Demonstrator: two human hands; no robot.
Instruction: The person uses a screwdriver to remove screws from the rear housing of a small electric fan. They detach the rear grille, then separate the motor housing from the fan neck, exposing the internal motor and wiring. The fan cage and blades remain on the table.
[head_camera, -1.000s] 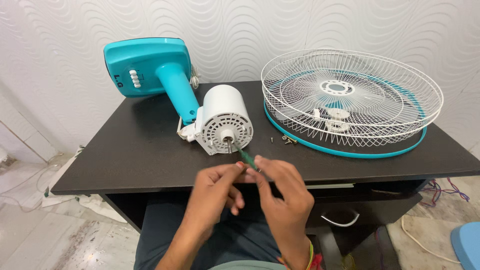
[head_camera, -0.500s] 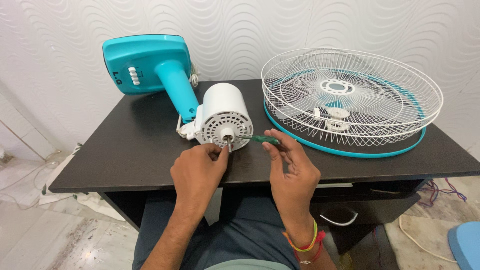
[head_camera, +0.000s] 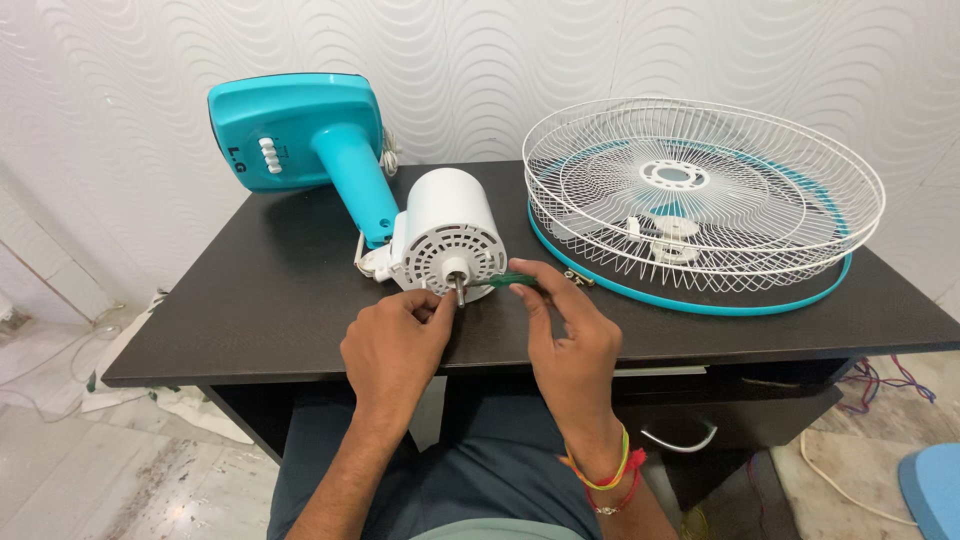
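A: Left hand?

B: Curled shut at the near face of the white cylindrical fan motor housing, fingertips pinched just beside the bare metal shaft. Whether gripping the shaft itself or something small against it, cannot tell (knuckles in the way).

A: And the right hand?

B: Closed on the green-handled screwdriver, thumb and forefinger around the handle. Long axis lying nearly level, running left to right, tip pointing left into the vented front of the housing, just right of the shaft.

A: So which way from grip to work?

B: Leftward and slightly far. Handle on the right, tip touching or all but touching the motor face. Left hand nearer the shaft; right hand nearer the tool's handle end.

A: Motor's place?

B: Lying on its side on the dark table, near the middle, shaft pointing toward the near edge, joined at its far left to the turquoise plastic fan stand, which lies tipped over.

A: Anything else close by?

B: White wire fan guards stacked flat on the right over a turquoise rim ring, and a few small loose screws just right of the screwdriver hand.
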